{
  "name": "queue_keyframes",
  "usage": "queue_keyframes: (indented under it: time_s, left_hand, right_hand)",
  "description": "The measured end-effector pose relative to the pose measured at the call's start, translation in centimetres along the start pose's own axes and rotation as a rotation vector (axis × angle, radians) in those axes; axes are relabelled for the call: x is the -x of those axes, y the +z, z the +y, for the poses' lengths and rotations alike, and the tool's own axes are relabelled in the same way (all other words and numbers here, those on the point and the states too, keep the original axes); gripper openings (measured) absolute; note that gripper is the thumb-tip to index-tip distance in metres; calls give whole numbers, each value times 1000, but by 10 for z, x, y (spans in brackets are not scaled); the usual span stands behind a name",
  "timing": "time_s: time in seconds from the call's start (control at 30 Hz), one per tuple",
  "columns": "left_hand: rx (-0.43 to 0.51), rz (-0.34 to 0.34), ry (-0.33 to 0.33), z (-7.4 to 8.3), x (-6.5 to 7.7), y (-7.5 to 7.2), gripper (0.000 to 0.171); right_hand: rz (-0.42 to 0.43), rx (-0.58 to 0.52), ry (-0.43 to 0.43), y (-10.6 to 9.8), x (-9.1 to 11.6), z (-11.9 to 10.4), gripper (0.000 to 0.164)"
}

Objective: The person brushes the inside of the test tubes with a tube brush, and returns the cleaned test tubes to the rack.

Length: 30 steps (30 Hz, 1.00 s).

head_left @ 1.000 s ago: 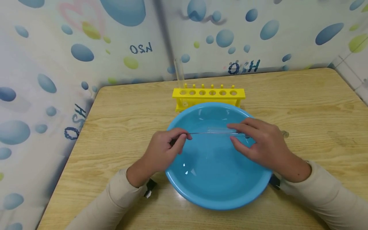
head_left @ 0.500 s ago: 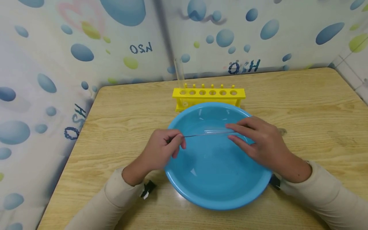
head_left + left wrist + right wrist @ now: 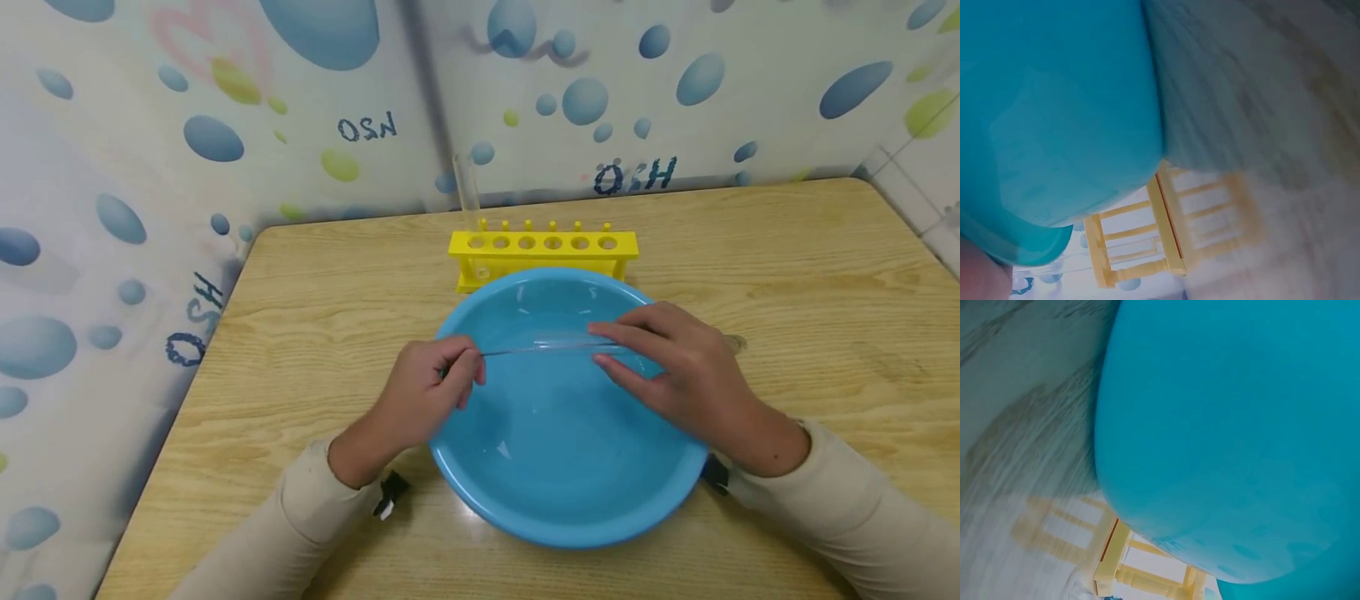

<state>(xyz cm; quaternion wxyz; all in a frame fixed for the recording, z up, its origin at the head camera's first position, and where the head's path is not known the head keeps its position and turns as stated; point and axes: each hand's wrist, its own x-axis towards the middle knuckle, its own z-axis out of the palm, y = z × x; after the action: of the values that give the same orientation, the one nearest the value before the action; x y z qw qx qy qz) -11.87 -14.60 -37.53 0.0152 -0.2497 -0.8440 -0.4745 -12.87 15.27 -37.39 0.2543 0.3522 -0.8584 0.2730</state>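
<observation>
Over the blue basin [image 3: 570,533], my left hand [image 3: 427,392] pinches the thin wire handle of what looks like a test tube brush [image 3: 506,352]. The wire runs rightward into a clear glass test tube [image 3: 558,344], which lies nearly level. My right hand [image 3: 686,375] holds that tube between thumb and fingers, hiding much of it. A greyish tuft shows just beyond the right hand. In the left wrist view only a sliver of hand [image 3: 982,275] appears beside the basin wall [image 3: 1066,112]. The right wrist view shows the basin wall [image 3: 1222,437] and no hand.
Behind the basin stands a yellow test tube rack [image 3: 543,245] with one upright glass tube [image 3: 467,192] in its leftmost hole. The wooden table [image 3: 330,300] meets a patterned wall [image 3: 292,125] at the back. Dark wrist pieces [image 3: 392,493] show under the sleeves.
My left hand has shifted left, drawing the brush wire a little further out of the tube. The right hand has risen slightly, and the tuft beyond it has moved left.
</observation>
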Motion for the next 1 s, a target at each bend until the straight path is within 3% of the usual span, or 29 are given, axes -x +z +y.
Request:
queue_keyframes:
  time_s: [0.2,0.4,0.6,0.83,1.0]
  left_hand:
    - [-95,14,100,2,1,2,34]
    - [-100,14,123,2,0,2,38]
    - [-132,27,126,1,0,3,41]
    - [-83,43,93,0,1,4,47]
    - [-28,60,77,-1,2,4,51]
  right_hand:
    - [-36,18,-1,-1,0,0,64]
    - [-119,79,-3,-1,-1,0,68]
    - [-192,95,18,0,-2,-1,38]
    - [-129,82,31,-1,-1,-3,38]
    - [-73,60,23,-1,-2,-3,57]
